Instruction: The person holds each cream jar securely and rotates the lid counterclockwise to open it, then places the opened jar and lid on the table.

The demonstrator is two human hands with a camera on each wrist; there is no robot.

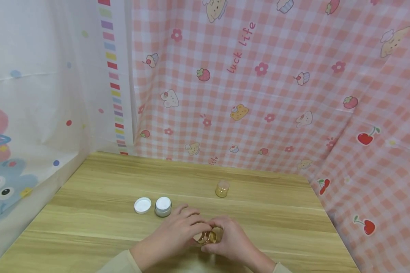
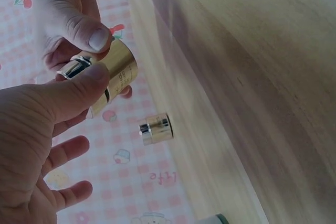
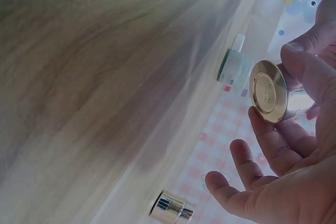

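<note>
A small gold cosmetic jar (image 1: 207, 237) is held up between both hands near the front of the table. My left hand (image 1: 177, 231) pinches its narrower top end, thumb lying along it in the left wrist view. On the wider gold body, the thumb and fingers of my right hand (image 1: 234, 239) grip from the other side. The jar lies tilted on its side, and its round gold base (image 3: 269, 92), with stamped lettering, faces the right wrist camera. My hands hide part of the jar in the head view.
A second gold jar (image 1: 222, 189) stands upright beyond my hands. To the left, a pale jar (image 1: 163, 211) with a white disc on top stands beside a round white lid (image 1: 142, 205). Patterned cloth (image 1: 239, 83) hangs along the wooden table's (image 1: 99, 185) back and sides.
</note>
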